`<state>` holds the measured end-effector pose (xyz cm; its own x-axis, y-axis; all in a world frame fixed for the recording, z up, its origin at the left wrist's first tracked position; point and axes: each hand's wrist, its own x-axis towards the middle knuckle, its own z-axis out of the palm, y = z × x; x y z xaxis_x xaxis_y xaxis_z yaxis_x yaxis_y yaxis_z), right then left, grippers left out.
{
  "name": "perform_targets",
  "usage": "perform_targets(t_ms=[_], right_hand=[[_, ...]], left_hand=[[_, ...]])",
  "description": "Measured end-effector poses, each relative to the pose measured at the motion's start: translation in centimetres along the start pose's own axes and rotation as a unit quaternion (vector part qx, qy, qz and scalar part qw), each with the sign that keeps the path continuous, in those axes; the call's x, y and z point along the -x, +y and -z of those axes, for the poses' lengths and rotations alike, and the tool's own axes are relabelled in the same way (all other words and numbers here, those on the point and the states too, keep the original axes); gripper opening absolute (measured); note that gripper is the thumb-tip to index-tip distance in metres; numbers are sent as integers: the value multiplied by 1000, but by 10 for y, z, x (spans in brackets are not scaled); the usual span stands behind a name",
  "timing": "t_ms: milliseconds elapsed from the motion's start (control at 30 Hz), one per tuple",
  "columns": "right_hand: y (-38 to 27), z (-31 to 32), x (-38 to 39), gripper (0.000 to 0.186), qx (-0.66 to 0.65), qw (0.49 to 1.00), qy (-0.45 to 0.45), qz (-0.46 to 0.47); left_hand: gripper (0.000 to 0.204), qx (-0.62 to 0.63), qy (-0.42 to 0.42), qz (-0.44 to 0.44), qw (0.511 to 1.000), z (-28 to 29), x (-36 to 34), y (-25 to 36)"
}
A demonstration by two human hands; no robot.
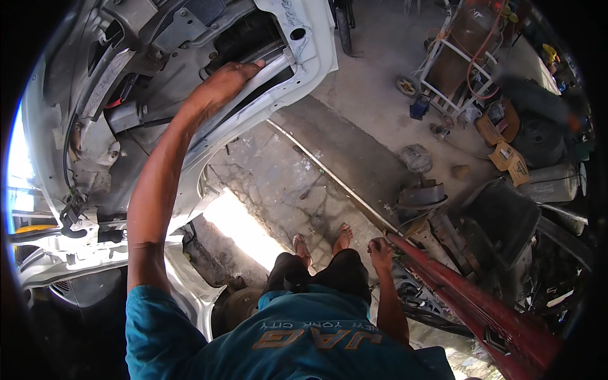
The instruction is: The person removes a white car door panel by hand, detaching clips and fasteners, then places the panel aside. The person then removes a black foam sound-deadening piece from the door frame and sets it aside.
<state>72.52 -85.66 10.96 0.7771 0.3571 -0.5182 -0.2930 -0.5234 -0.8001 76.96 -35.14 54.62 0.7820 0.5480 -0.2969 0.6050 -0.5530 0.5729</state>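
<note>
A white car body (316, 44), partly stripped, fills the upper left, with bare metal and an opening near its corner. My left arm reaches up to it. My left hand (229, 82) is closed over the pale rail (273, 66) along that opening, and some of its fingers are hidden behind the edge. Low at my right side hangs my right hand (381, 254), its fingers curled in. Whether anything is in them I cannot make out. Close beside it lies the end of a long red car bumper (456, 291).
A long thin pole (323, 166) crosses the concrete floor. A white-framed cart (453, 69) with a red hose stands at the upper right. Cardboard boxes (506, 155), a metal cylinder (551, 183) and dark car parts (500, 218) crowd the right side. My feet (342, 237) stand on cracked concrete.
</note>
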Motion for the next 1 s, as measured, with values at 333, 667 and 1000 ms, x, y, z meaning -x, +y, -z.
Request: perform_targets(t_ms=[333,667,1000], right_hand=[[3,-32,8,14,-45,999,19,-4],[-27,-91,38,13,-78,996,41,21],[-127,-154,32,15,-140,990,-5,35]], left_hand=[[35,265,-176,115,941,3,-58,-24],[37,324,-239,114,908,-12,-74,-33],[37,289,-239,71,924,-5,-87,-42]])
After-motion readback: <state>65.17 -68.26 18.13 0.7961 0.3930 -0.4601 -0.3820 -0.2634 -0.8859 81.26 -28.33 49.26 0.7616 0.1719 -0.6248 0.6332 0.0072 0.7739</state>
